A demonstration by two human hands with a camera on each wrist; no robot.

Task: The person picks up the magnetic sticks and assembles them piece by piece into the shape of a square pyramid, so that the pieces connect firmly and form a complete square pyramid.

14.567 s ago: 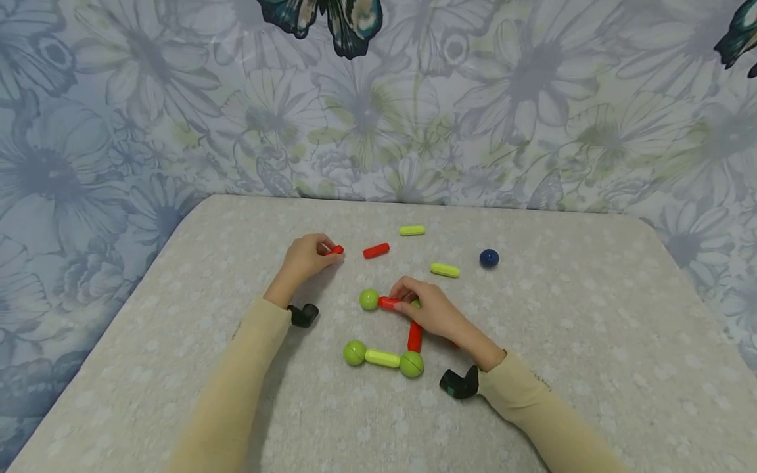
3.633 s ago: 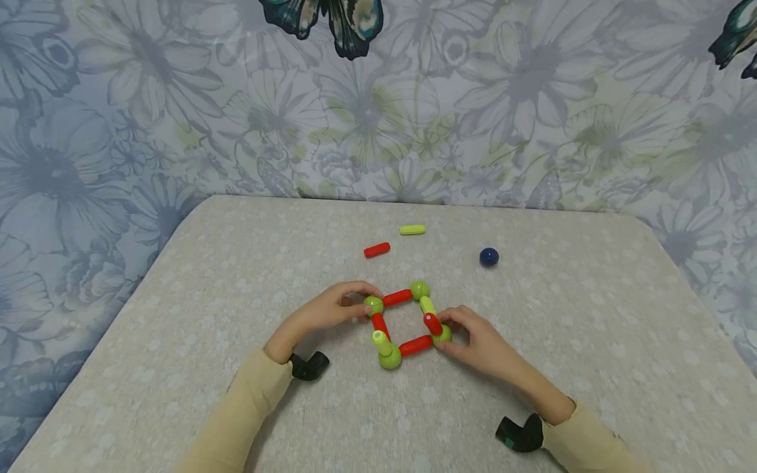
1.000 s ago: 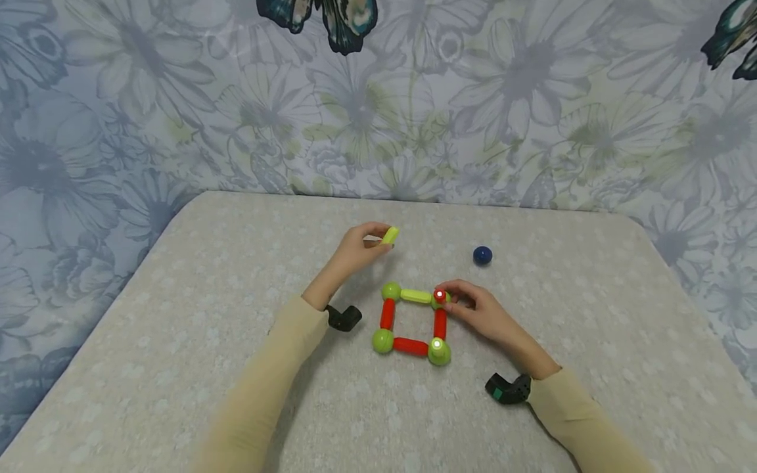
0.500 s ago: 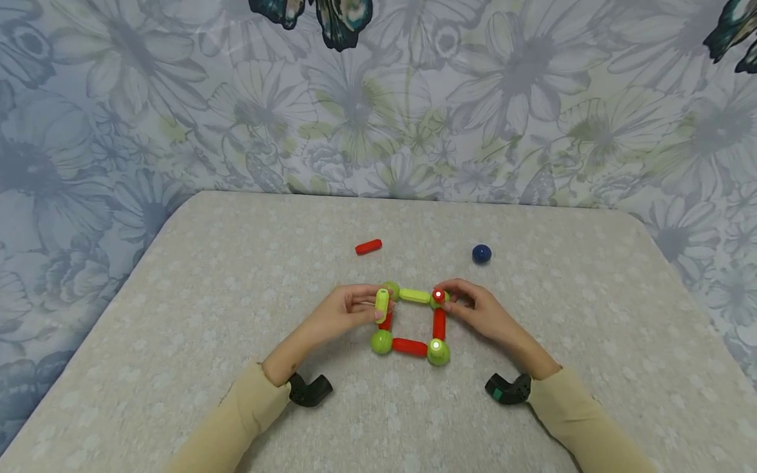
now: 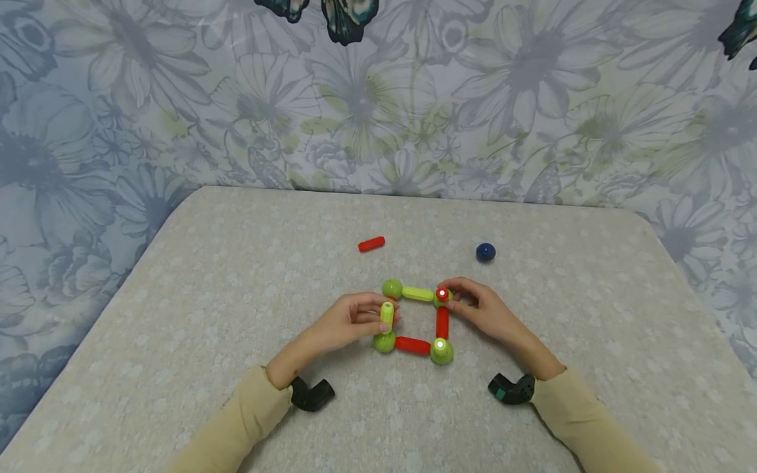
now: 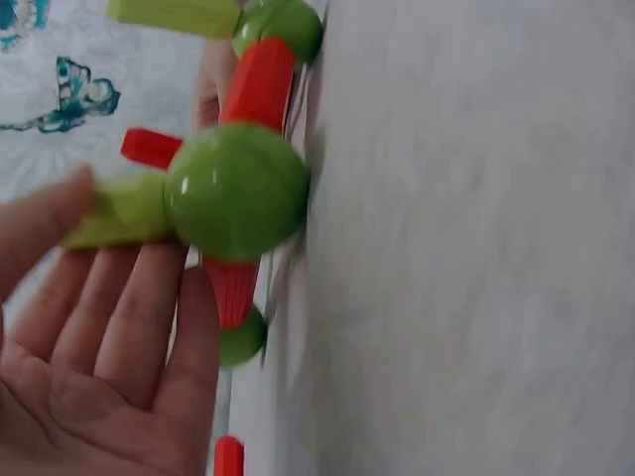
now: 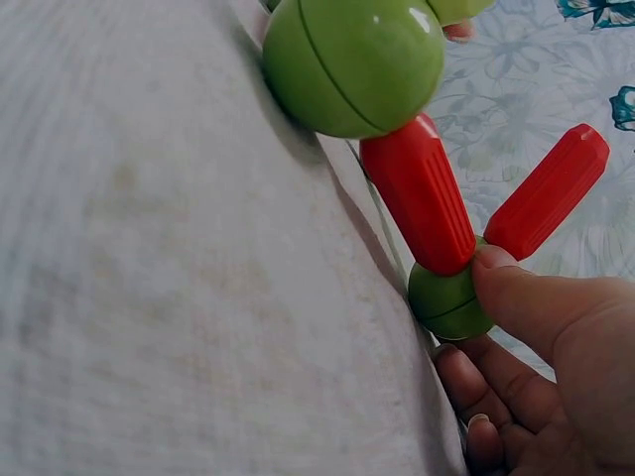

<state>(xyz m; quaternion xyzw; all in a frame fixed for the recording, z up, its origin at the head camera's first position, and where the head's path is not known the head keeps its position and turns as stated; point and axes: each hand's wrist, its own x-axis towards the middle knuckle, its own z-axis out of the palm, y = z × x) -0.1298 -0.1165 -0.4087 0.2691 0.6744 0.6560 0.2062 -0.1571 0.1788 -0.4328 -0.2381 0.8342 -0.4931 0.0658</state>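
A square of green balls joined by rods lies on the table. My left hand (image 5: pixel 349 322) pinches a yellow-green rod (image 5: pixel 387 316) between thumb and fingers. In the left wrist view, that rod's end meets the near-left green ball (image 6: pixel 238 190). My right hand (image 5: pixel 485 312) pinches the far-right green ball (image 7: pixel 451 299), from which a red rod (image 7: pixel 549 191) sticks up. Another yellow-green rod (image 6: pixel 174 14) stands up from the near-right ball (image 5: pixel 441 353). Red rods form the near side (image 5: pixel 412 345) and right side (image 5: pixel 442 322); a yellow-green rod (image 5: pixel 417 294) forms the far side. My left fingers partly hide the left side.
Beyond the square lie a loose red rod (image 5: pixel 371 244) and a dark blue ball (image 5: pixel 485 252). A patterned cloth covers the table (image 5: pixel 236 263), and the flowered wall (image 5: pixel 378 131) rises behind its far edge. Black wrist cameras sit at both cuffs.
Loose pieces became a closed square with rods standing on it. My left hand picked up the far yellow-green rod and brought it to the near-left ball. My right hand stays at the far-right corner.
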